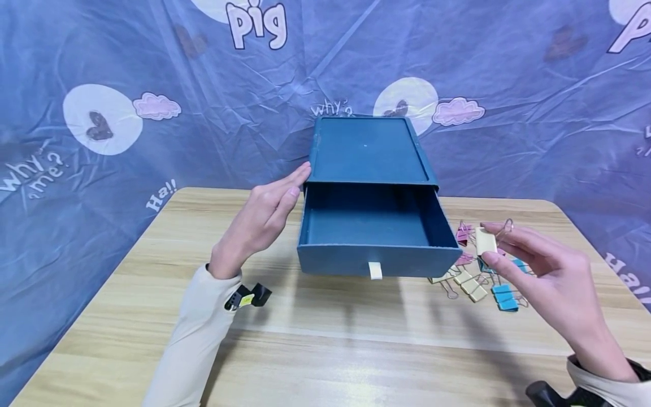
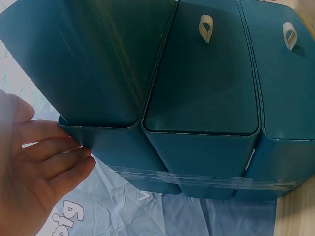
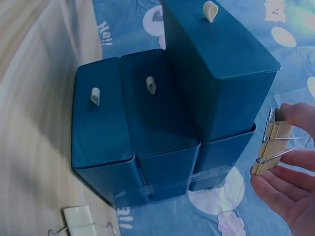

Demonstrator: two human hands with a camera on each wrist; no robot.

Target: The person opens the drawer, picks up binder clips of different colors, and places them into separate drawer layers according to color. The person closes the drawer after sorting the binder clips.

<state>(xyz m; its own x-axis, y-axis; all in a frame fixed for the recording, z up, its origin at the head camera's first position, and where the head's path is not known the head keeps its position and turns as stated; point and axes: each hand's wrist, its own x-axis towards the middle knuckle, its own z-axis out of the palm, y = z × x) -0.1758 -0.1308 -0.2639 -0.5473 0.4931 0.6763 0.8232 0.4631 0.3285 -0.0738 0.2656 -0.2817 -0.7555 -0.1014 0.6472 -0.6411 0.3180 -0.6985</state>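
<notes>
A dark blue drawer cabinet (image 1: 366,150) stands on the table with its top drawer (image 1: 333,261) pulled out. The inside of that drawer shows bare. My left hand (image 1: 256,220) rests its straight fingers against the cabinet's left side; in the left wrist view the fingertips are at the side edge by the drawer opening. To the right of the drawer, my right hand (image 1: 554,277) pinches a pale yellow binder clip (image 3: 273,140) between thumb and fingers, raised above the table. Beneath it lie several more binder clips: pink (image 1: 463,234), blue (image 1: 505,298) and yellow (image 1: 470,285).
Two shut lower drawers (image 3: 160,113) sit under the open one, each with a pale pull tab. Clear tape (image 2: 216,179) runs around the cabinet. The wooden table (image 1: 335,350) ends at a printed blue cloth (image 1: 244,102) hanging behind.
</notes>
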